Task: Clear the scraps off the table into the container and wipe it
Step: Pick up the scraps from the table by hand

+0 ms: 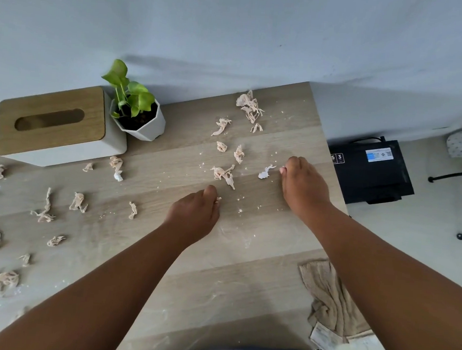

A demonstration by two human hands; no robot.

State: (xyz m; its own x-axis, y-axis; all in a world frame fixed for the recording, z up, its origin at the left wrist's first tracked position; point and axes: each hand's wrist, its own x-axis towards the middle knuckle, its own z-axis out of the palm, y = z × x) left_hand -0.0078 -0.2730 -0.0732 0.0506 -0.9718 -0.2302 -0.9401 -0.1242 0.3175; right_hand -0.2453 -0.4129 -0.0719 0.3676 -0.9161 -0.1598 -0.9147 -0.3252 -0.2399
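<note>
Scraps [222, 173] are pale pinkish-beige, thin, crumpled and stringy, like shredded twists, with a few white bits among them, e.g. one white piece [266, 172] just left of the right hand. They lie scattered across the light wood-grain table [179, 253]: a cluster toward the far right corner, several mid-table in front of the hands, many more along the left side down to the near left edge. Fine white crumbs and faint smears dot the surface around them.

Left hand [193, 213] is knuckles-up on the table, fingers curled under, pinching a small pale scrap at the fingertips. Right hand [302, 186] is further out near the right edge, fingers curled down, fingertips on a tiny white bit; whether it actually grips it cannot be told.

A beige cloth [327, 301] lies crumpled at the near right table edge, partly under the right forearm. Tissue box [51, 124] with a wooden lid and a potted plant [138, 112] stand at the far left. A black box [371, 172] sits on the floor, right of the table.
</note>
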